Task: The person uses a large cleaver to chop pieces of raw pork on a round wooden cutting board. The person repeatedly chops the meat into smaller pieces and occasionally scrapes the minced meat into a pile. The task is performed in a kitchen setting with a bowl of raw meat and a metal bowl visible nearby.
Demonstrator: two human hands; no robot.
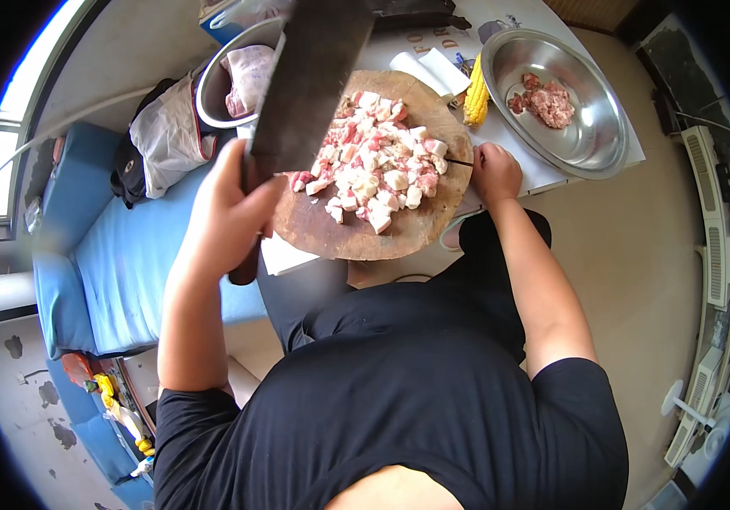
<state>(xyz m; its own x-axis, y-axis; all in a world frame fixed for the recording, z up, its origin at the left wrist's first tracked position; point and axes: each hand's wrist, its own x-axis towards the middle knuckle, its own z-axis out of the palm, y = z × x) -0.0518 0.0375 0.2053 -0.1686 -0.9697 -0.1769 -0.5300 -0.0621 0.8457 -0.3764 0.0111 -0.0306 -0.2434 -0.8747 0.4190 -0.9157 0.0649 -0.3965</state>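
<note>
My left hand is wrapped round the dark handle of a cleaver. Its broad grey blade is raised above the left part of a round wooden chopping board and hides some of it. Chunks of pale, fatty raw meat lie heaped on the board. My right hand is closed in a fist at the board's right edge, beside a dark crack in the wood. Nothing shows in that fist, though its inner side is hidden.
A steel basin with minced meat stands at the right, near a corn cob and white paper. Behind the cleaver, a metal bowl holds a large meat piece. A blue sofa with bags stands at left.
</note>
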